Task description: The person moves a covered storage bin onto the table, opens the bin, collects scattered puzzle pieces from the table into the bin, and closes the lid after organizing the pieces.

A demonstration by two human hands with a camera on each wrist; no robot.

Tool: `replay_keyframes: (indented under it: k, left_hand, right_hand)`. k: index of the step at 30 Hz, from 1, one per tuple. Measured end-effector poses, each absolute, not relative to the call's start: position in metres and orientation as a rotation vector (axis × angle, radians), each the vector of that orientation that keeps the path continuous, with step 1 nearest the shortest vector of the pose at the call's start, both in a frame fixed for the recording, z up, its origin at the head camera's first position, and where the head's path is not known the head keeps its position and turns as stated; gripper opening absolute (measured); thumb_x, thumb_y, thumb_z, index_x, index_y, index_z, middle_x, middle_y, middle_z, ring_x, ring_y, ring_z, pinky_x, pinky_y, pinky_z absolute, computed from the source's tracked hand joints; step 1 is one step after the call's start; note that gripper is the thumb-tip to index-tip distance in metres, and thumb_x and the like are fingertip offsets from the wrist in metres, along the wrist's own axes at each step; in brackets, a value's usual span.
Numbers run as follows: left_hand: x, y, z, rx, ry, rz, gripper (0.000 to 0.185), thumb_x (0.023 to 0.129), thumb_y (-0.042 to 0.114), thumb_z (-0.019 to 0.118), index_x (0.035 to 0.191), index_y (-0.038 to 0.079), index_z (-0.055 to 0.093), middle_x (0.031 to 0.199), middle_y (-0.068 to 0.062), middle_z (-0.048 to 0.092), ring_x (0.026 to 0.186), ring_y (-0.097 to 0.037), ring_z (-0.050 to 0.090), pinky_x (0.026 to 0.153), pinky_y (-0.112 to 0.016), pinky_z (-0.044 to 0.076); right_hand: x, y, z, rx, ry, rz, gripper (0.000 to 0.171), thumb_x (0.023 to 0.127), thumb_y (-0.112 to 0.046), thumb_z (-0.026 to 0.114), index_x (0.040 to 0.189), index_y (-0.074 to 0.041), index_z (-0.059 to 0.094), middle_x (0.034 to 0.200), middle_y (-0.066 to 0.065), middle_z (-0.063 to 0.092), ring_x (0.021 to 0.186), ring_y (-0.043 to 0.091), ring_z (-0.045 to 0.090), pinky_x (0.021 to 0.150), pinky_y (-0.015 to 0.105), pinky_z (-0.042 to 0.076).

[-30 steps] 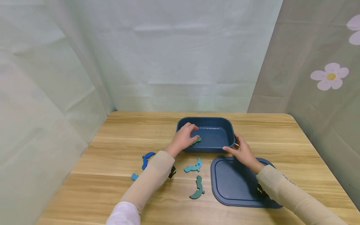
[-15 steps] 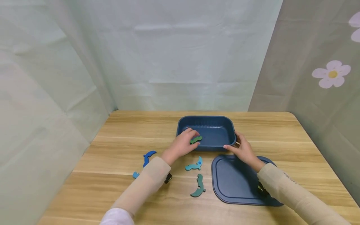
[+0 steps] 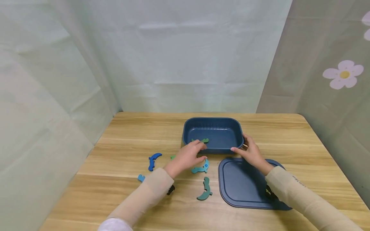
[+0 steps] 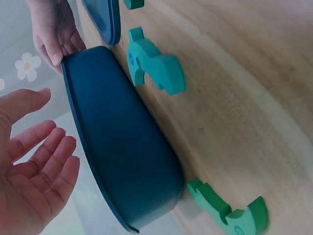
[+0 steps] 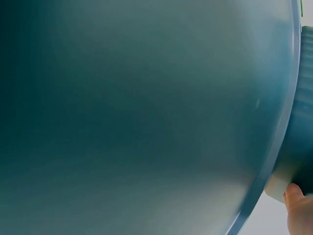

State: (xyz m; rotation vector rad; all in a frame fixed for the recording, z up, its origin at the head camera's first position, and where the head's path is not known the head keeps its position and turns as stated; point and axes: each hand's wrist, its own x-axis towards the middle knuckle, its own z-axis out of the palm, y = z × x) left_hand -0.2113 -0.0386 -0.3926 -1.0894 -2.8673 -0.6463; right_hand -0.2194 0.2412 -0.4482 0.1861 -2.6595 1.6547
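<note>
Left hand (image 3: 188, 157) has pulled back empty, fingers spread; green piece (image 3: 200, 140) lies crosswise in the tub (image 3: 238, 134), whose corner the right hand (image 3: 251, 152) grips.

Head view high over table, 2 wrist views close, all sharing the blue tub (image 3: 213, 133)

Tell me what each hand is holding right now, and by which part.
The right hand grips the blue tub at its near right corner rim. The left hand is open and holds nothing.
</note>
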Motion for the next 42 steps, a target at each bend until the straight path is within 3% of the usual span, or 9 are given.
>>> replay_keyframes:
  k: [8,16,23,32,42]
  left_hand:
    - [-0.208,-0.041,-0.401,-1.129,-2.964,-0.678,0.033,0.087,0.021,0.069,0.114,0.004,0.062,0.108,-0.009,0.062,0.094,-0.019,0.060,0.082,-0.031,0.052]
    - [-0.207,-0.045,-0.406,-1.126,-3.107,-0.633,0.039,0.083,0.034,0.073,0.113,0.010,0.064,0.108,-0.005,0.063,0.091,-0.015,0.059,0.078,-0.029,0.051]
    - [-0.209,-0.044,-0.412,-1.104,-3.196,-0.611,0.040,0.079,0.030,0.077,0.111,0.010,0.064,0.106,-0.003,0.062,0.094,-0.015,0.060,0.078,-0.025,0.051]
    - [-0.211,-0.043,-0.420,-1.123,-3.206,-0.552,0.033,0.078,0.025,0.079,0.104,0.010,0.064,0.092,-0.001,0.057,0.078,-0.011,0.048,0.069,-0.023,0.045]
    - [-0.212,-0.040,-0.426,-1.100,-3.232,-0.373,0.028,0.080,0.034,0.076,0.099,0.017,0.063,0.092,0.004,0.054,0.076,-0.009,0.047,0.067,-0.022,0.044]
  right_hand:
    - [-0.219,0.241,-0.448,0.178,-2.668,1.649,0.090,0.085,-0.025,0.072,0.149,0.004,0.015,0.145,0.030,0.031,0.133,0.043,0.036,0.104,0.050,0.037]
    - [-0.219,0.243,-0.446,0.173,-2.675,1.648,0.090,0.085,-0.024,0.072,0.148,0.005,0.015,0.146,0.030,0.030,0.134,0.043,0.035,0.105,0.050,0.037]
    - [-0.220,0.244,-0.446,0.174,-2.680,1.641,0.090,0.085,-0.026,0.071,0.149,0.004,0.014,0.146,0.030,0.031,0.133,0.043,0.035,0.105,0.050,0.037]
    - [-0.221,0.245,-0.446,0.183,-2.674,1.648,0.090,0.085,-0.026,0.071,0.149,0.003,0.015,0.146,0.030,0.031,0.133,0.043,0.036,0.105,0.050,0.037]
    - [-0.221,0.242,-0.446,0.197,-2.668,1.646,0.090,0.085,-0.026,0.071,0.149,0.002,0.014,0.146,0.029,0.030,0.134,0.042,0.035,0.105,0.050,0.037]
